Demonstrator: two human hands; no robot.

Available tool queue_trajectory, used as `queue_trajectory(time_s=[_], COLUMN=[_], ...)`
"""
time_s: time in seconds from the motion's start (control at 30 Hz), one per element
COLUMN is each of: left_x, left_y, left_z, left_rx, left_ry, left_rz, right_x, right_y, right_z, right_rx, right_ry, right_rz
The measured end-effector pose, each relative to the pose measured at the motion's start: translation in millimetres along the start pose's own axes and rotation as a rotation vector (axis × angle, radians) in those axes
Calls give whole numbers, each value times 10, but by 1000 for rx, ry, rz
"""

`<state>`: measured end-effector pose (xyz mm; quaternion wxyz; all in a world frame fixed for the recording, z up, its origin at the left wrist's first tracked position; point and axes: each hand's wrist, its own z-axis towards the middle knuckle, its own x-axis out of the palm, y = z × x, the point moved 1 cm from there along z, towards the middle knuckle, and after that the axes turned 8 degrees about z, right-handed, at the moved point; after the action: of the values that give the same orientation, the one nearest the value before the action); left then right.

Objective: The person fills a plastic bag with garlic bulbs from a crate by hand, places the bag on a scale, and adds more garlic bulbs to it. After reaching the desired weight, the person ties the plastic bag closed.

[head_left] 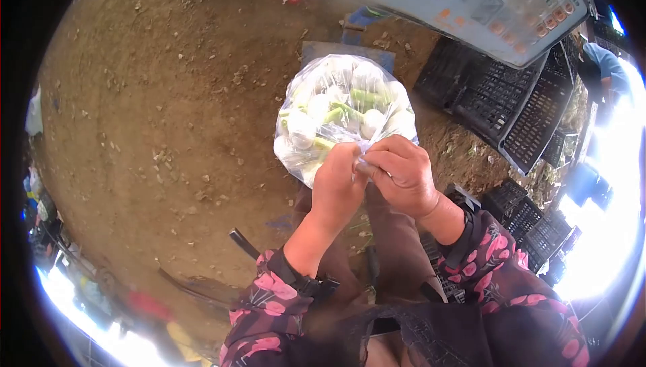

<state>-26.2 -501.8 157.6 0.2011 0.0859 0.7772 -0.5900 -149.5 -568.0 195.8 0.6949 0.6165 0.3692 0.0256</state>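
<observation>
A clear plastic bag (289,143) full of white bulbs with green stems, which look like garlic, rests on a blue-grey scale platform (381,58) in front of my knees. My left hand (338,177) and my right hand (406,173) meet at the gathered neck of the bag, on its near side. The fingers of both are closed and pinch the twisted plastic. The fingertips overlap, so the exact grip of each is partly hidden.
A scale's display and keypad unit (471,4) stands at the upper right, above the bag. Black plastic crates (494,98) are stacked on the right, with more crates (531,222) nearer me. The brown dirt floor (155,98) has scraps scattered over it. A person in a blue top (607,67) is at the far right.
</observation>
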Motion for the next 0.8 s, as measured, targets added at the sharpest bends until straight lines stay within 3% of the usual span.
queue_trajectory(time_s=[0.1, 0.17, 0.27, 0.33, 0.4, 0.47, 0.53, 0.6, 0.67, 0.73, 0.8], left_x=[1, -39, -40, -61, -77, -94, -118, -134, -147, -159, -137], left_y=[104, 58, 140, 207, 246, 213, 206, 211, 220, 196, 109], left_z=[55, 65, 62, 46, 24, 67, 86, 105, 115, 134, 153], left_rx=[122, 53, -13, -18, -304, -352, -407, -401, -381, -359, -461], left_ry=[-11, 29, 76, 90, 219, 227, 231, 297, 316, 327, 231], left_rz=[86, 21, -108, -170, -418, -530, -649, -501, -478, -449, -572], right_x=[-54, -89, -120, -151, -179, -194, -122, -121, -79, -47, 13], right_y=[32, 52, -22, -244, -323, -357, -266, -278, -352, -311, -242], right_z=[130, 223, 288, 240, 196, 148, 205, 221, 210, 217, 118], right_rx=[8, 7, 109, 68, 124, 444, 343, 244, 71, 93, 524], right_ry=[86, 135, -10, 223, 189, 197, 95, -8, 231, 219, 62], right_rz=[44, 78, 146, 162, 129, 215, 249, 281, 220, 168, 289])
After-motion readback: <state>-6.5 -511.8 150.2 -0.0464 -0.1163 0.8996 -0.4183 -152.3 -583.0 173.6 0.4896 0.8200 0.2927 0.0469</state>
